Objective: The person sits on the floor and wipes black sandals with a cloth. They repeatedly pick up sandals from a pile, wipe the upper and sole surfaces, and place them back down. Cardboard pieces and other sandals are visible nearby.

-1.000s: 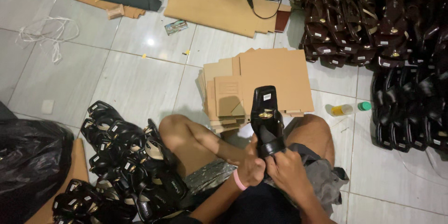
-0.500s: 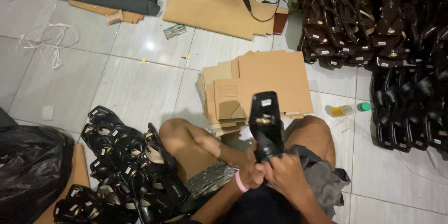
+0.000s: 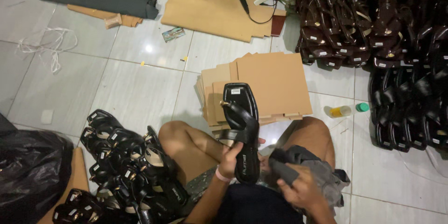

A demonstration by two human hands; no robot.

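Fingers (image 3: pixel 232 153) of the left hand (image 3: pixel 229 161) pinch the black sandal's (image 3: pixel 242 126) heel; right hand (image 3: pixel 298 187) clutches a grey cloth (image 3: pixel 305 164).

Open floor (image 3: pixel 116 84) is found ahead and to the left, between the stacked cardboard sheets (image 3: pixel 275 84) and the white cord (image 3: pixel 44 49). Passage directly ahead is blocked by that cardboard stack. The left side, close in, is obstructed by a heap of black sandals (image 3: pixel 126 158) and a black plastic bag (image 3: pixel 28 168). The right side is walled off by rows of dark sandals (image 3: pixel 401 98); only a narrow tiled strip, occupied by a small bottle (image 3: pixel 339 111), is left beside them.
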